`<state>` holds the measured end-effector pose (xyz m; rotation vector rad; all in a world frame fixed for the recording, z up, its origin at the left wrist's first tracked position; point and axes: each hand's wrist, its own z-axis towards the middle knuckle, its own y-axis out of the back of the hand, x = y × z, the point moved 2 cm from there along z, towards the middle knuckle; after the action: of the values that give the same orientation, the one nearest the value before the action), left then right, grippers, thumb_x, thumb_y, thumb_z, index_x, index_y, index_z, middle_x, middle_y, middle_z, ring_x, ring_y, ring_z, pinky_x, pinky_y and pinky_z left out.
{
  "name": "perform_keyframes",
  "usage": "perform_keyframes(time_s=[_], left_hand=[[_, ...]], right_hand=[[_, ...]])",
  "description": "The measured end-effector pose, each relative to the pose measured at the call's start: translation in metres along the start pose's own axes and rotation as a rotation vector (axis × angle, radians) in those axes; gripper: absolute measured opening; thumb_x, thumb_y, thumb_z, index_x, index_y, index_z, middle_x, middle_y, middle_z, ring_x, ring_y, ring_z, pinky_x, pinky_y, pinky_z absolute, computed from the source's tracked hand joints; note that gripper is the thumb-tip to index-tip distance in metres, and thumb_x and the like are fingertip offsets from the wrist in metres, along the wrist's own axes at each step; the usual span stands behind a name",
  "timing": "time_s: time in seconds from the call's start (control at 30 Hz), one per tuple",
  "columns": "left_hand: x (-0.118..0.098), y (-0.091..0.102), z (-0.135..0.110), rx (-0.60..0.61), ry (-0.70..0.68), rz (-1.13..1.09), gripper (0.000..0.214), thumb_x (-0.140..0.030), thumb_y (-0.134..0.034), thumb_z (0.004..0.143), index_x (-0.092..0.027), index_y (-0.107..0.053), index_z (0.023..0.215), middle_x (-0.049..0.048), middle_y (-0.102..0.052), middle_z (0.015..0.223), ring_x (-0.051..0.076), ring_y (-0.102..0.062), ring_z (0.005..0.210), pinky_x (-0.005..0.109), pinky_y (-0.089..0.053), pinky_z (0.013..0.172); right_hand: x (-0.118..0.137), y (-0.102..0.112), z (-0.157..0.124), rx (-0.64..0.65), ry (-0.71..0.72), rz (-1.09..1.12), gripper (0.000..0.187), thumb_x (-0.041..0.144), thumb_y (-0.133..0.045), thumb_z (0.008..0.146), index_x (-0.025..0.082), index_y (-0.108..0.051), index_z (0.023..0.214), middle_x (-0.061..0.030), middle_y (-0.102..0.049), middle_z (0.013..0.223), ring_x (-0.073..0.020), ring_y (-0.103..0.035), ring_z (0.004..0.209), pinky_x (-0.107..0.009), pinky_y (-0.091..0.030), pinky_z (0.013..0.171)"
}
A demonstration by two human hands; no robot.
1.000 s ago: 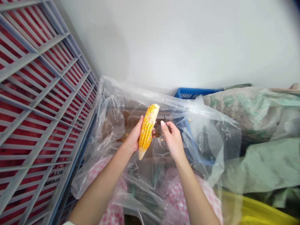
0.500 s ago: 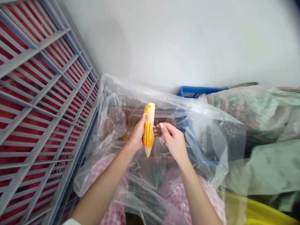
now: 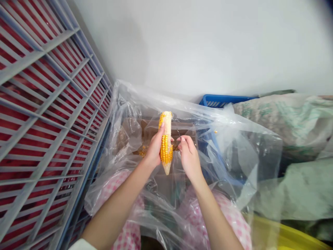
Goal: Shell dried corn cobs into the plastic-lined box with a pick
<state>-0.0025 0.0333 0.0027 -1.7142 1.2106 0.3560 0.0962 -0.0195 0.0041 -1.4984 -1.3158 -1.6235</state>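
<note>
We have the corn cob (image 3: 165, 146) upright, just left of frame centre, gripped in our left hand (image 3: 156, 150): fingers wrap its near side, thumb up along the cob. Upper part of the cob is mostly stripped to pale core, with a thin strip of yellow kernels along its left edge; a band of kernels remains lower down, above a bare pale end. Our right hand (image 3: 188, 156) is just beside the cob, not clearly touching it, thumb and fingertips pressed together in a pinch on a thin dark pick (image 3: 178, 132). Only its tip shows, so exact tool type is unclear. Both hands are over a clear plastic bag (image 3: 234, 152) lying open on our lap, with a pink checked cloth (image 3: 231, 215) below. Inside the bag: brown cardboard (image 3: 156, 126) and loose kernels (image 3: 142, 151) behind the cob. Upper left of frame: grey slatted rack (image 3: 44, 104) with red behind it. Top: white wall (image 3: 197, 45). Behind the bag: blue plastic basket (image 3: 221, 101). Right side: woven sack (image 3: 283, 125) and pale green sack (image 3: 299, 194). Lower right corner: yellow container (image 3: 283, 238).
</note>
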Motion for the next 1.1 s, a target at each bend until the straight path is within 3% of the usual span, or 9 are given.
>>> perform_keyframes(time_s=[0.07,0.17,0.3,0.43,0.57,0.7,0.83,0.97,1.1], left_hand=[[-0.001,0.0,0.0,0.017,0.088,-0.063,0.044,-0.059,-0.058,0.066,-0.016,-0.057,0.074,-0.0003,-0.058,0.055,0.01,-0.057,0.05,0.022,-0.047,0.052],[-0.005,-0.003,-0.003,0.105,0.16,-0.118,0.047,-0.063,-0.053,0.067,-0.017,-0.059,0.074,0.0039,-0.063,0.065,0.016,-0.063,0.067,0.026,-0.051,0.06],[-0.003,-0.009,-0.006,0.156,0.102,-0.05,0.052,-0.063,-0.053,0.067,-0.014,-0.063,0.079,0.0071,-0.065,0.071,0.018,-0.063,0.076,0.026,-0.05,0.065],[0.002,-0.006,-0.003,0.028,-0.056,0.071,0.053,-0.062,-0.055,0.067,-0.014,-0.062,0.087,0.0056,-0.064,0.076,0.016,-0.061,0.074,0.024,-0.048,0.065],[0.003,-0.002,-0.006,-0.151,-0.346,0.282,0.045,-0.058,-0.048,0.074,-0.018,-0.058,0.093,0.0033,-0.06,0.085,0.014,-0.057,0.081,0.024,-0.044,0.071],[0.009,-0.007,-0.015,-0.124,-0.544,0.533,0.034,-0.049,-0.05,0.077,-0.018,-0.055,0.091,0.0038,-0.056,0.09,0.015,-0.053,0.088,0.027,-0.041,0.081],[0.007,-0.01,-0.016,-0.021,-0.463,0.46,0.032,-0.041,-0.061,0.07,-0.018,-0.053,0.091,0.0027,-0.056,0.088,0.014,-0.053,0.083,0.025,-0.042,0.078],[-0.004,-0.008,-0.01,-0.086,-0.428,0.278,0.036,-0.04,-0.067,0.064,-0.02,-0.052,0.09,-0.0004,-0.055,0.08,0.012,-0.053,0.071,0.022,-0.043,0.067],[-0.006,-0.012,-0.005,-0.143,-0.495,0.354,0.032,-0.041,-0.067,0.064,-0.019,-0.054,0.083,-0.0013,-0.053,0.074,0.011,-0.051,0.066,0.022,-0.041,0.064]], right_hand=[[-0.002,0.002,0.003,-0.043,-0.017,0.034,0.022,0.038,-0.035,0.085,0.022,-0.049,0.085,0.0029,-0.053,0.066,-0.0121,-0.048,0.056,-0.023,-0.035,0.054],[-0.002,0.001,0.008,-0.004,0.037,0.129,0.02,0.038,-0.043,0.081,0.021,-0.052,0.083,0.0006,-0.058,0.075,-0.013,-0.052,0.064,-0.025,-0.04,0.06],[-0.006,-0.009,0.012,0.038,0.037,0.243,0.018,0.034,-0.053,0.075,0.02,-0.053,0.086,-0.0008,-0.06,0.081,-0.0147,-0.056,0.071,-0.026,-0.043,0.065],[-0.008,-0.015,0.009,0.028,0.027,0.099,0.019,0.035,-0.045,0.081,0.02,-0.054,0.087,-0.0038,-0.063,0.087,-0.0171,-0.057,0.081,-0.03,-0.042,0.075],[-0.002,-0.013,-0.002,-0.065,0.028,0.052,0.041,0.049,-0.029,0.086,0.02,-0.056,0.094,-0.0071,-0.064,0.097,-0.0189,-0.057,0.09,-0.033,-0.041,0.08],[0.003,-0.021,-0.011,0.017,-0.084,0.156,0.059,0.057,-0.017,0.087,0.017,-0.059,0.1,-0.01,-0.065,0.1,-0.0201,-0.059,0.09,-0.032,-0.043,0.077],[0.005,-0.023,-0.012,-0.121,-0.016,-0.077,0.058,0.052,-0.015,0.089,0.016,-0.059,0.092,-0.0112,-0.065,0.091,-0.0215,-0.059,0.084,-0.031,-0.041,0.072],[0.006,-0.03,-0.014,-0.132,0.178,-0.439,0.049,0.042,-0.015,0.091,0.017,-0.056,0.082,-0.0095,-0.062,0.083,-0.0204,-0.056,0.075,-0.029,-0.036,0.064],[0.002,-0.036,-0.015,-0.156,0.171,-0.436,0.051,0.037,-0.012,0.092,0.016,-0.058,0.085,-0.0112,-0.064,0.082,-0.0206,-0.058,0.072,-0.029,-0.034,0.062]])
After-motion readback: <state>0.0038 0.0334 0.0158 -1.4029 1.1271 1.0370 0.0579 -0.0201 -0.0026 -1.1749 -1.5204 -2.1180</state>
